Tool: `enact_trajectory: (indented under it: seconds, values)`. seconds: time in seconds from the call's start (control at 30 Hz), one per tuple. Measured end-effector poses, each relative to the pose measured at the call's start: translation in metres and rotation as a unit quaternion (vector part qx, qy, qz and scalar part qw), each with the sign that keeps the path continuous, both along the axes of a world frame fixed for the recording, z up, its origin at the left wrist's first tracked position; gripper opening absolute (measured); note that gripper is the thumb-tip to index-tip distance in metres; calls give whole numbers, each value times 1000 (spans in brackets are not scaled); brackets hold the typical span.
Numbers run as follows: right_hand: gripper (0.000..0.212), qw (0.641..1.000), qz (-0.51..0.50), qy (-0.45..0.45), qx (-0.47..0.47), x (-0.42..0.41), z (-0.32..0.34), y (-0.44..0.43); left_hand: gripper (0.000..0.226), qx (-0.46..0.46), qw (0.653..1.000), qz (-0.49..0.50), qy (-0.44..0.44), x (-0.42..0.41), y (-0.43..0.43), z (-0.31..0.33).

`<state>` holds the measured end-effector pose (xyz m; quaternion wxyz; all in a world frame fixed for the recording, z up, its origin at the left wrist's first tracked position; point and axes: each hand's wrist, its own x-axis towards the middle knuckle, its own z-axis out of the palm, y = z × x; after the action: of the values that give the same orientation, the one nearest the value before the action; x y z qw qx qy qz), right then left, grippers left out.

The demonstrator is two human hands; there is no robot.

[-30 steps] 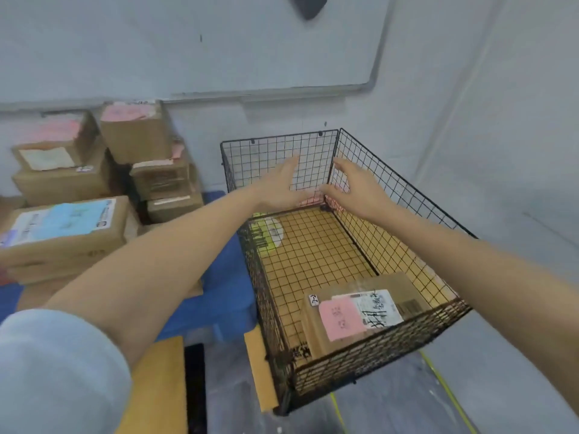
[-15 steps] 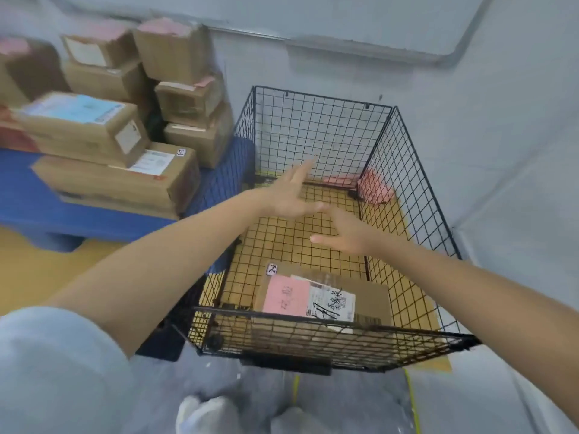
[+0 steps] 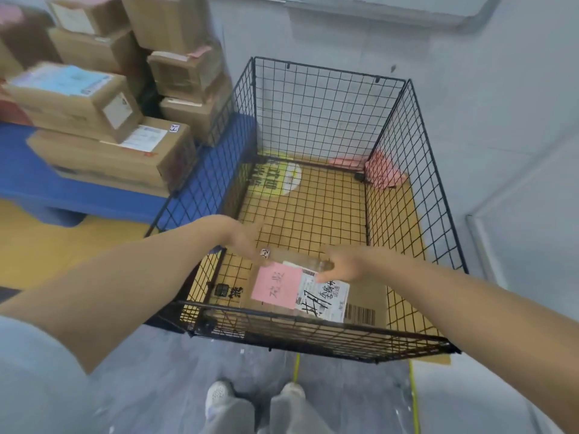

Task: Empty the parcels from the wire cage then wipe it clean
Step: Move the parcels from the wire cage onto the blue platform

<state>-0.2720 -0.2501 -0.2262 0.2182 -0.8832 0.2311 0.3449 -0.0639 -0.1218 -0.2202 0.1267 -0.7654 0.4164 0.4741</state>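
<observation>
1. The grey floor (image 3: 156,386) carries the wire cage (image 3: 313,335), which stands on a flat cardboard sheet (image 3: 332,208) whose edge shows past the near right corner.
2. A yellow line (image 3: 414,399) runs along the floor beside the person's shoes (image 3: 219,394).
3. A low blue platform (image 3: 28,180), just left of the cage, bears stacked cardboard boxes (image 3: 109,155) (several labelled).
4. One parcel (image 3: 366,296) lies on the cage's mesh bottom, at the near side.

One wire cage (image 3: 313,323), one parcel (image 3: 366,296). Roughly eight cartons (image 3: 116,155), with blur hiding some, and one blue platform (image 3: 37,183). Two hands, left hand (image 3: 247,242) and right hand (image 3: 344,264); two shoes (image 3: 219,396).
</observation>
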Motion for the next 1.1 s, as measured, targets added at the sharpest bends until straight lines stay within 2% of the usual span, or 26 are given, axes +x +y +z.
enact_trajectory:
  seconds: [0.13,0.3,0.37,0.47,0.5,0.57,0.63,0.73,0.8,0.87,0.93,1.0,1.1]
  values:
    - [55,998,-9,39,40,-1,-5,2,86,37,997,3,69,-14,-2,-8]
    - [52,998,-30,32,37,-1,-2,4,78,7,987,82,140,-17,-8,-6]
    - [52,997,-62,9,36,1,-4,4,83,-36,977,132,161,-15,-11,-4]
    - [54,992,-116,-42,20,4,-10,3,112,-123,956,200,177,-9,-16,-7]
    - [56,990,-131,-57,11,5,-10,2,115,-150,948,213,183,-8,-16,-5]
    - [64,982,-161,-95,-4,7,-9,0,115,-195,941,225,163,-5,-17,-7]
    - [75,978,-176,-114,1,7,-7,-2,112,-196,953,208,104,-6,-17,-8]
    - [87,988,-137,-72,26,4,-6,1,111,-109,988,108,-16,-16,-12,-8]
    - [89,989,-131,-43,49,1,-9,4,114,-47,993,108,-9,-19,-9,-8]
    - [87,989,-130,-37,51,-1,-14,5,114,-35,987,155,39,-15,-9,-12]
    - [83,988,-140,-46,48,-1,-17,5,107,-74,978,185,66,-12,-11,-14]
    - [77,981,-172,-80,45,2,-15,5,101,-155,970,180,41,-11,-16,-16]
    - [75,954,-235,-168,78,9,-9,6,114,-250,949,189,37,-9,-20,-14]
